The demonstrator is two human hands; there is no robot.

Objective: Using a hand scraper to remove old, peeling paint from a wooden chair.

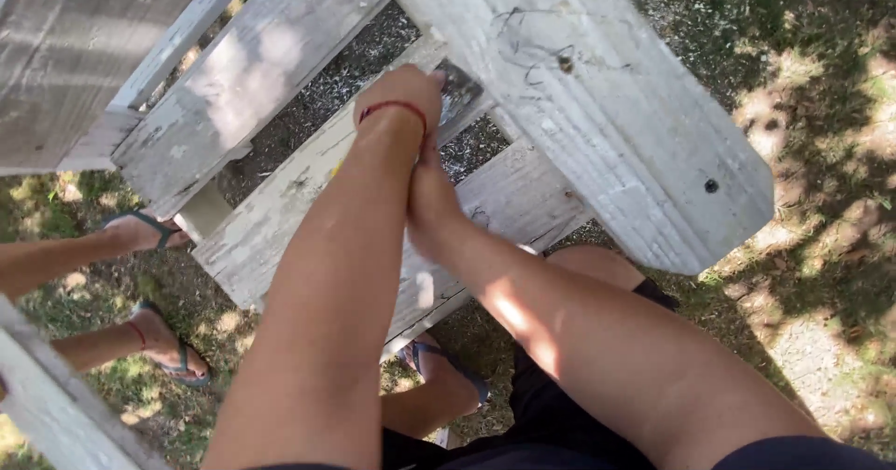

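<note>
- Where both arms reach forward and down, the 2 hands meet at 1 spot on the weathered white wooden frame, at the slat crossing its middle
- left hand with a red string at the wrist is curled over the far edge of that slat, fingers hidden behind it, so it looks clenched on the wood
- right hand lies just beside and nearer than the left, pressed against the left wrist; its fingers are covered, so I cannot tell whether it grips the slat or only rests there
- broad plank of the frame runs from upper centre down to the right, its long axis slanting away, just right of the 2 hands; the left hand is the nearer to its upper end
- left of the frame, another person's sandalled feet stand on grass
</note>
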